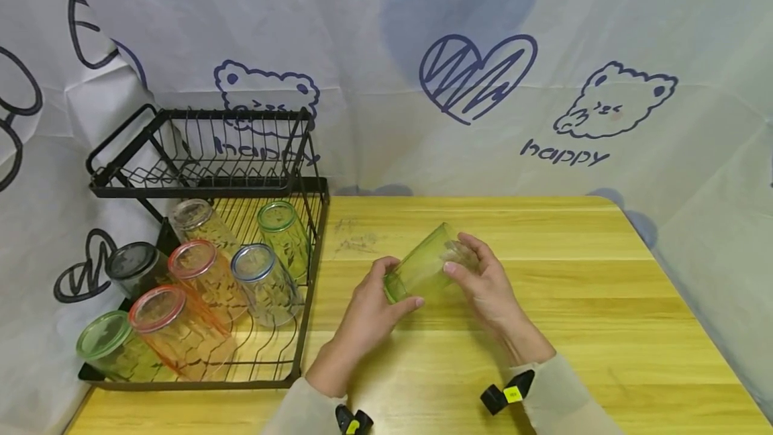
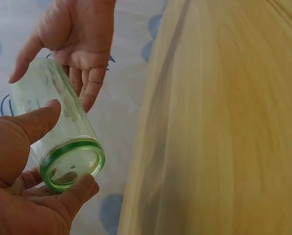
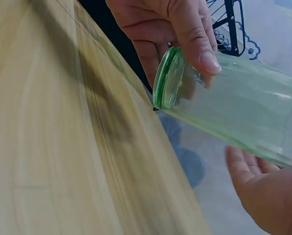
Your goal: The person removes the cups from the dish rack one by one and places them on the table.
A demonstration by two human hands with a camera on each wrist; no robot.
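Note:
A tilted clear green drinking glass (image 1: 423,264) is held over the table between both hands. My left hand (image 1: 371,301) grips its base end, the thumb along the near side and fingers around the thick green base (image 2: 72,164). At the mouth end, my right hand (image 1: 489,287) holds the glass with the thumb on one side and fingers on the other. The right wrist view shows the left thumb (image 3: 210,63) lying on the glass wall close to the base. The mouth points up and right in the head view, toward the right palm.
A black two-tier dish rack (image 1: 302,341) stands on the left. On its lower tier, several glasses rest upside down, among them a blue-based glass (image 1: 266,284), an orange glass (image 1: 181,331) and a dark grey glass (image 1: 139,267). A patterned cloth (image 1: 374,119) hangs behind the wooden table (image 1: 604,314).

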